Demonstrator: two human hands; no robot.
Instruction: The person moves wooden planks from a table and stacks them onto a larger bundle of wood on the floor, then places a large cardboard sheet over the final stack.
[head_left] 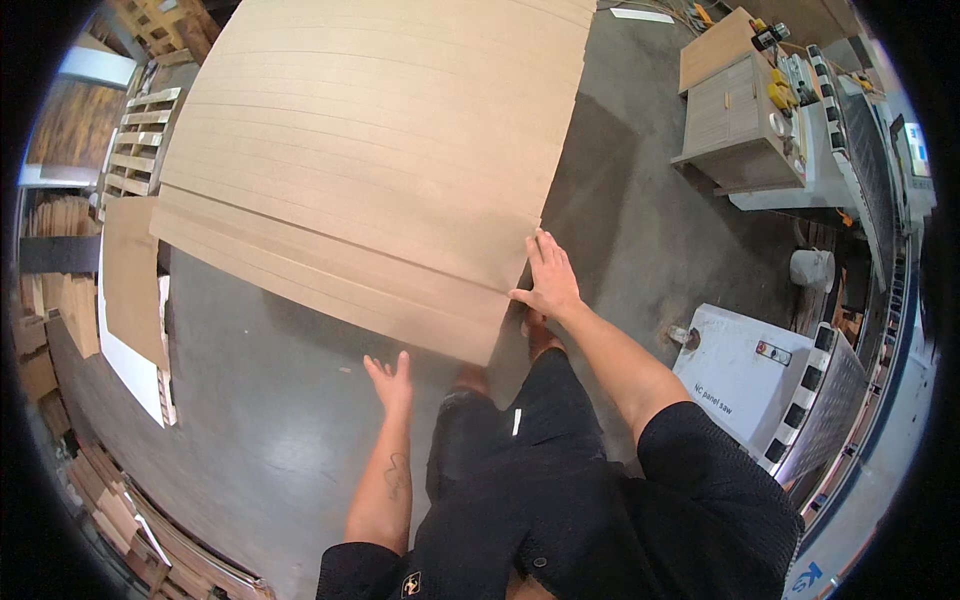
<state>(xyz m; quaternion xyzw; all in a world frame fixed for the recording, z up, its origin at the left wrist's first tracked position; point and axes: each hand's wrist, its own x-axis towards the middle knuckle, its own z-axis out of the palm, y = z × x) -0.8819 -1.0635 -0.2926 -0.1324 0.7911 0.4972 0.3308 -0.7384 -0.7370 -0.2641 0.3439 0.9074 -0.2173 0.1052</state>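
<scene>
A broad layer of long light-brown board strips (370,140) lies side by side in front of me, with thin seams between them. The nearest strips (330,270) are set off from the others by a wider dark seam. My right hand (550,278) rests at the right-hand ends of these strips, fingers stretched out and thumb spread toward the near ones. My left hand (391,382) is in the air just in front of the near edge, palm turned up and fingers apart. It holds nothing and looks apart from the boards.
Grey concrete floor (270,420) surrounds the boards. At right stand a wooden cabinet (730,105) with tools on top, a white bucket (812,268) and a white machine housing (735,370). Pallets (140,140), leaning panels (135,285) and stacked offcuts (115,505) line the left.
</scene>
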